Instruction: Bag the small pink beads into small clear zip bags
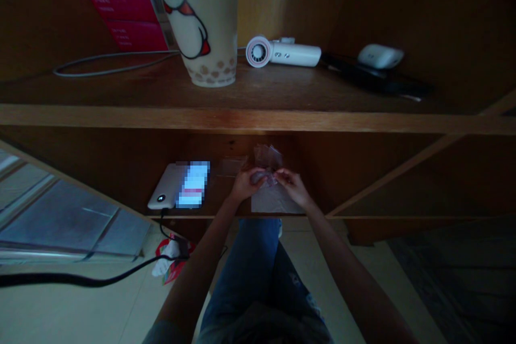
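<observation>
Head view: fingers of left hand (250,184) and right hand (293,187) pinch a plastic bag (268,158) just inside the desk edge (201,217).

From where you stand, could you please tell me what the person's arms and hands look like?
Both the left hand and the right hand are bare, with no glove or watch visible in the dim light. The forearms are bare too, up to a greyish sleeve on the left arm; blue jeans show below.

A wooden shelf (258,119) above a pale floor (60,306).
</observation>
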The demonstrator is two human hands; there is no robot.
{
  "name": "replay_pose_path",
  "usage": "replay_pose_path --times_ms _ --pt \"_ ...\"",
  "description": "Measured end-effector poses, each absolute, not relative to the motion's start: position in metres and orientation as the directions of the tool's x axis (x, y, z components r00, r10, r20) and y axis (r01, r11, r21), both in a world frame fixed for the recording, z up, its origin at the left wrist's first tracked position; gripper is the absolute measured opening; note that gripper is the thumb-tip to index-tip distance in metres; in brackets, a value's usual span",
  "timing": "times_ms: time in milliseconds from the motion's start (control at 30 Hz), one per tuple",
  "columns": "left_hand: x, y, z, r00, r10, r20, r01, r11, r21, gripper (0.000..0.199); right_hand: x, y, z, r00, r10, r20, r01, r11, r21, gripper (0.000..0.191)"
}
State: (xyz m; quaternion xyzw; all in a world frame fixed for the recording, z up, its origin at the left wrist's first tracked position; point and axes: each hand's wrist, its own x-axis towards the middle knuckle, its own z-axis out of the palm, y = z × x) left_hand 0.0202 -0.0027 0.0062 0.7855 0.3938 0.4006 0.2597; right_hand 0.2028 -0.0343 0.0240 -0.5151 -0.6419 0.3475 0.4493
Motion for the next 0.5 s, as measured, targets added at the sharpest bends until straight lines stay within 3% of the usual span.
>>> replay_pose_path --times_ms 133,267,500 --pt "0.020 -0.002 0.005 0.323 0.847 0.422 0.376 -0.525 0.764 0.019 0.218 -0.035 0.016 0.081 0.968 0.239 0.378 0.191 -0.906 0.025" --pt "0.020 -0.001 0.004 0.322 0.851 0.414 0.358 -0.514 0.779 0.018 0.237 -0.036 0.008 0.178 0.955 0.238 0.589 0.090 -0.803 0.022" --pt "0.020 -0.001 0.003 0.365 0.855 0.369 0.369 -0.497 0.786 0.017 0.238 -0.039 0.005 0.093 0.974 0.208 0.757 0.067 -0.650 0.018"
